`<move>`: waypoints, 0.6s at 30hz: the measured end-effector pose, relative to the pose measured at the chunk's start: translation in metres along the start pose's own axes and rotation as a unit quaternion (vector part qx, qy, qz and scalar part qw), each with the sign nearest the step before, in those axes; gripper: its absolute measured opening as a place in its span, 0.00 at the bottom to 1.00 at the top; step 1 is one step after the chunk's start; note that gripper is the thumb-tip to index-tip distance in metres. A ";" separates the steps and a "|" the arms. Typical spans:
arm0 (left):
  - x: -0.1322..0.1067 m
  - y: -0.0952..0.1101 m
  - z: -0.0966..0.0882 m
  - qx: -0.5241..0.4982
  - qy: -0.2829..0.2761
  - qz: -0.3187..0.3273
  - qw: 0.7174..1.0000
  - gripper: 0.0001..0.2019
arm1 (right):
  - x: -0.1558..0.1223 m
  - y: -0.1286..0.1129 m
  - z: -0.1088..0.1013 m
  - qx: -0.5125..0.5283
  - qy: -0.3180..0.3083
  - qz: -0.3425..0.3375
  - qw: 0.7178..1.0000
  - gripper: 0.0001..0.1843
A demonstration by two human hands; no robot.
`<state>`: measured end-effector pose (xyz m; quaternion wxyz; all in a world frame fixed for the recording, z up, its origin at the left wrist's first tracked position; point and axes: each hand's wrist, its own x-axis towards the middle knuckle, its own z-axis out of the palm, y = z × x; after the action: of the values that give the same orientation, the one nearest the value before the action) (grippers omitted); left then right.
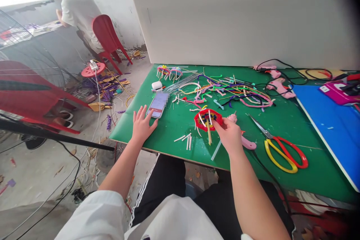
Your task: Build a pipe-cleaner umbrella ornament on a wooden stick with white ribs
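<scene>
My left hand [142,124] lies flat on the green table [174,123], fingers spread, its fingertips next to a phone [158,105]. My right hand [230,133] pinches the rim of a small red pipe-cleaner fan [207,119] that has a pale stick handle [209,135]. A pink glue gun [245,140] lies partly under my right hand. Short white stick pieces [185,140] lie between my two hands.
Red-and-yellow scissors [284,152] lie right of my hand. Colourful pipe cleaners [233,92] cover the table's middle. White earbuds case [156,85], more pink glue guns [277,84], a blue board [334,127]. A person sits on a red chair [108,39] far left.
</scene>
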<state>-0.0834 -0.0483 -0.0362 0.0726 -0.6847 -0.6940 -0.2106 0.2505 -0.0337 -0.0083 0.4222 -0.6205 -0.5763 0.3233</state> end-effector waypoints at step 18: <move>-0.020 0.102 -0.011 -0.590 -0.186 -0.024 0.785 0.33 | -0.016 -0.038 0.026 -0.074 -0.087 -0.091 0.989 0.12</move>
<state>0.0158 -0.0732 -0.0144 -0.4813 -0.6031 -0.4501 -0.4494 0.2090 -0.0462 0.0132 0.3513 -0.5647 -0.6871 0.2927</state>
